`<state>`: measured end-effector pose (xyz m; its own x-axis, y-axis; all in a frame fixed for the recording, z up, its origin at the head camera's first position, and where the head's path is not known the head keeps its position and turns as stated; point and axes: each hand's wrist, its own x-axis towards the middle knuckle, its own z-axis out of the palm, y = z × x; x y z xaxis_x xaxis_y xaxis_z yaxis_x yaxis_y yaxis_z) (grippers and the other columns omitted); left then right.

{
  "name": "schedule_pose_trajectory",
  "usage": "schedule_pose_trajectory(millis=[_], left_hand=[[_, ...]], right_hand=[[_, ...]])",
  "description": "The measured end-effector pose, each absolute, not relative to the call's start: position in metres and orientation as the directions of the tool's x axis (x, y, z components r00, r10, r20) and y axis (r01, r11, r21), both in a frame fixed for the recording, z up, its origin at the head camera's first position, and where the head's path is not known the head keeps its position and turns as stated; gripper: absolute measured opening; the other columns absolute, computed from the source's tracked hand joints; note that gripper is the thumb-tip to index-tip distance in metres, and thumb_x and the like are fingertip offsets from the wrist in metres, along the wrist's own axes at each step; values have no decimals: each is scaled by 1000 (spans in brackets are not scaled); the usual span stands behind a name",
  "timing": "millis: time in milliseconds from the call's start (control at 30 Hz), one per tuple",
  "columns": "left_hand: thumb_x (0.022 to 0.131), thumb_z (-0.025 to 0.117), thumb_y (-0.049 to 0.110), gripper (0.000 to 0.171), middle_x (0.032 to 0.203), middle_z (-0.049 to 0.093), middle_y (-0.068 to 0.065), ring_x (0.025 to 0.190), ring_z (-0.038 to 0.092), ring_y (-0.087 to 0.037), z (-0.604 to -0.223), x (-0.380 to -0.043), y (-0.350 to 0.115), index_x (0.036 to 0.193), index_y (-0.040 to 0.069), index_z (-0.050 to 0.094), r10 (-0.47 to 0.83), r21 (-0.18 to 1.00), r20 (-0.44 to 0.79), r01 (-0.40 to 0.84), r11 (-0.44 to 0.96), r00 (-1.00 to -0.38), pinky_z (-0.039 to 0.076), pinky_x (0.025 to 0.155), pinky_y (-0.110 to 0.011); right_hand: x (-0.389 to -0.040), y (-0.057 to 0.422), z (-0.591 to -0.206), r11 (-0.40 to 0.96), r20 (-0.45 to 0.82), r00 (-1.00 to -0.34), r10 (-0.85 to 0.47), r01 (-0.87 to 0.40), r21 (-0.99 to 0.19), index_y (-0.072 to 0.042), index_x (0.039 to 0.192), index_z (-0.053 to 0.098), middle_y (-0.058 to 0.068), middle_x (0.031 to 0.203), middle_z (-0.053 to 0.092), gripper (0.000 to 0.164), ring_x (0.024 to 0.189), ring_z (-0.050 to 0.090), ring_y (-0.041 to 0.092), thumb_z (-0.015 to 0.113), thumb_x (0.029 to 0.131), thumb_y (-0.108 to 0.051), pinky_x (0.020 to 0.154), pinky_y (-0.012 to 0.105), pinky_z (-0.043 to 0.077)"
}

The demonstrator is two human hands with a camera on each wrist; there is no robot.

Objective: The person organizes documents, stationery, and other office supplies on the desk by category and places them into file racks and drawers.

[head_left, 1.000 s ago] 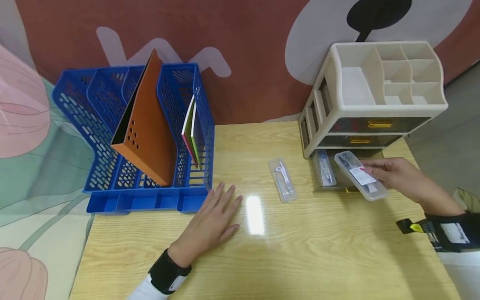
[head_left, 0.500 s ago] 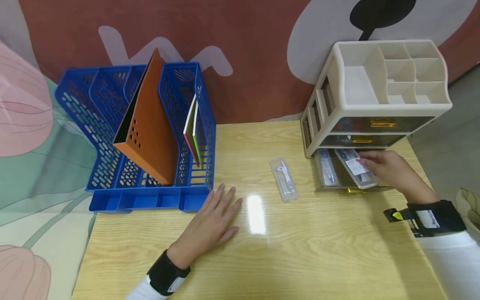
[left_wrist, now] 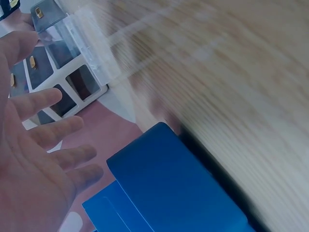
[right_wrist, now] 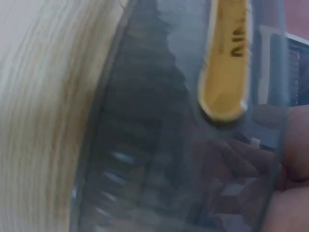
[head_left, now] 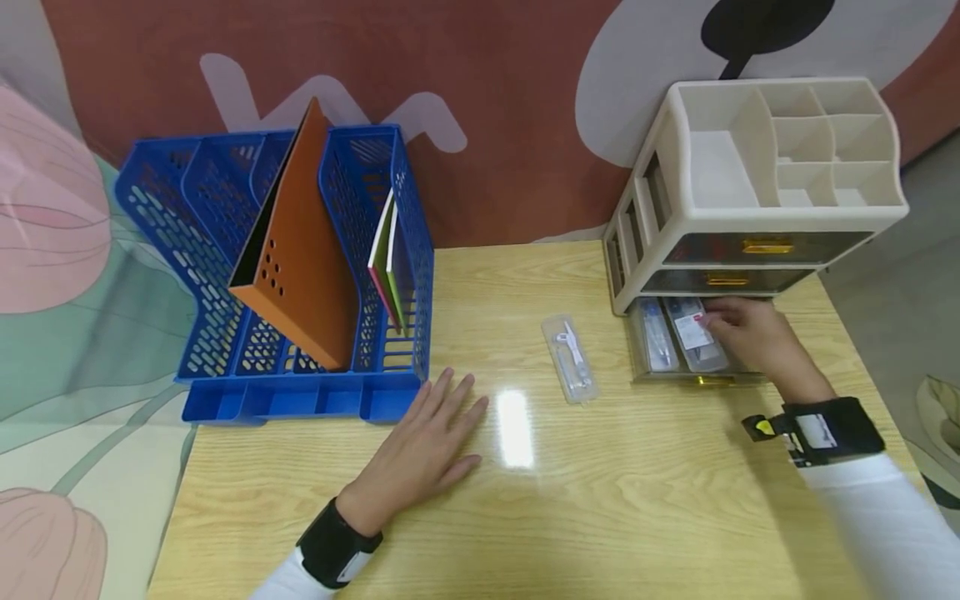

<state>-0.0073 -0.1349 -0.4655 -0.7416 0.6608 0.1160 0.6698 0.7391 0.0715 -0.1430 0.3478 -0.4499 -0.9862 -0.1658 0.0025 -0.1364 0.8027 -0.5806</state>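
My right hand (head_left: 761,342) is inside the pulled-out bottom drawer (head_left: 643,377) of the cream organizer (head_left: 787,220), holding a clear plastic case (head_left: 705,357) with a white label. The thumb lies on the label; the other fingers are partly hidden. A second clear case (head_left: 658,337) lies left of it in the drawer. Through the drawer's smoky front (right_wrist: 145,96), the right wrist view shows part of the hand (right_wrist: 289,193). My left hand (head_left: 416,454) rests on the table with fingers spread, beside the blue rack's corner. Between the hands lies a clear case (head_left: 570,360) with compass-like tools.
A blue file rack (head_left: 307,396) stands at the left, holding an orange folder (head_left: 307,258) and thin booklets (head_left: 386,275). Two upper drawers with gold handles (head_left: 767,247) are closed. A patterned cloth (head_left: 510,108) hangs behind the wooden table (head_left: 600,508).
My right hand has moved left and lowered the labelled case from above the drawer into it, beside the other case. The left hand has stayed in place.
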Motion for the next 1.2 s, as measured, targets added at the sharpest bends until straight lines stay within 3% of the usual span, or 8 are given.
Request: schedule_pose_trajectory(millis=[67,100,167,300,400,767,1033,1200], left_hand=[[95,67,52,74,165,37,-19,152,33,-46,-465,-7,-134,155,12,48,659,68,117,668,741,-743,35,121,-58],[95,67,52,74,165,37,-19,152,33,-46,-465,-7,-134,155,12,48,659,66,117,668,742,-743,35,121,-58],[95,68,52,74,165,36,-19,152,34,-46,-466,-7,-134,155,12,48,658,65,117,667,742,-744,36,120,-58],[95,68,51,74,165,36,-19,152,33,-46,-467,-7,-134,154,13,48,659,62,122,668,742,-743,36,120,-59],[95,68,52,74,165,36,-19,153,32,-45,-468,-7,-133,155,13,48,657,65,119,666,743,-744,35,121,-59],[94,68,52,74,165,36,-20,152,33,-46,-470,-8,-132,154,13,48,657,54,121,666,744,-744,35,120,-59],[94,70,50,74,164,37,-21,152,33,-47,-471,-9,-133,154,12,49,646,82,114,655,751,-755,35,120,-60],[93,71,51,76,163,39,-21,151,33,-47,-471,-13,-134,154,12,49,622,89,119,632,770,-774,36,119,-60]], right_hand=[[-143,344,-453,794,13,-986,-167,-142,-591,17,116,66,38,108,68,27,96,67,49,65,98,-3,68,7,41],[-143,343,-453,792,10,-986,-167,-141,-594,18,116,64,39,108,67,28,97,67,51,65,98,-2,70,9,44],[-143,340,-454,797,-20,-987,-157,-115,-593,20,119,61,39,110,65,31,100,66,53,64,99,-3,77,22,55],[-143,336,-453,820,-90,-988,-128,-55,-570,19,119,60,40,110,64,33,99,65,52,63,101,-8,69,34,57],[-143,335,-454,831,-141,-983,-115,-17,-557,17,119,60,39,109,65,34,92,67,46,62,102,-12,62,25,50],[-144,333,-447,872,-281,-955,-94,58,-487,16,127,58,37,115,67,43,86,69,34,60,103,-20,65,34,55],[-131,327,-439,903,-239,-966,-95,17,-430,14,128,59,38,120,64,41,102,65,49,57,103,-18,81,60,53],[-115,318,-429,906,-119,-986,-120,-60,-418,15,122,61,39,116,63,37,101,65,54,58,100,-14,77,61,56]])
